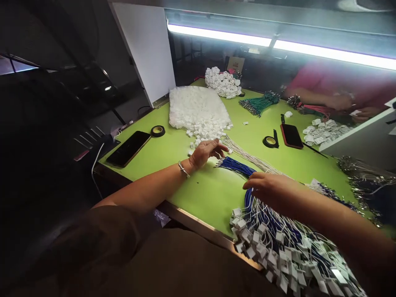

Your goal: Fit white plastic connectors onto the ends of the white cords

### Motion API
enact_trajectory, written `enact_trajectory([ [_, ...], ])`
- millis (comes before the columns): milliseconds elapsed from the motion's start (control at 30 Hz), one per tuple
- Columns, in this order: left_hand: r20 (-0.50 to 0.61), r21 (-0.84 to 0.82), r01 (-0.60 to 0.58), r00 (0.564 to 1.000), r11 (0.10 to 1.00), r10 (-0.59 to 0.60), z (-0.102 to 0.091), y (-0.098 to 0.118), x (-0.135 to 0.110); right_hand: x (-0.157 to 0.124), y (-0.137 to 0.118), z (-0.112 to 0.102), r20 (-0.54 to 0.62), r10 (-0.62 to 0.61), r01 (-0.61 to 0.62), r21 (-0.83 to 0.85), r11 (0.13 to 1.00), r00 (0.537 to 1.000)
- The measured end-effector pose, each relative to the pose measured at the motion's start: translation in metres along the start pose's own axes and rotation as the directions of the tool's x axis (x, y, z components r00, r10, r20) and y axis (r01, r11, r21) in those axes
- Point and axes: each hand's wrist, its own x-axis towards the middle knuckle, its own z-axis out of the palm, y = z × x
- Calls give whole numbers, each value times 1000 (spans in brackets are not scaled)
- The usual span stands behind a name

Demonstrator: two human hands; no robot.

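Note:
My left hand [206,151] rests on the green table [198,194] at the near edge of a heap of small white plastic connectors [198,110], fingers curled over a few loose ones. My right hand [268,188] lies palm down on a bundle of blue wires [235,166], fingers bent around the strands. Beside these runs a bundle of white wires [247,154]. Close to me lies a pile of finished blue and white wires with white connectors [278,247] on their ends.
A phone [128,148] and a tape roll [157,131] lie at the left. Another tape roll [270,142] and a red-cased phone [291,135] lie at the right. Green wires [259,103] and more connectors [223,82] sit at the back. Another person's arms [334,99] work opposite.

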Motion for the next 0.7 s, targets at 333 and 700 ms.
enact_trajectory([
  [333,-307,787,150,936,599,169,-71,34,-16,97,24,52,-257,81,-91,-30,995,963],
  [700,-242,892,198,969,407,58,-78,6,-36,95,21,67,-404,66,-78,-12,997,912],
])
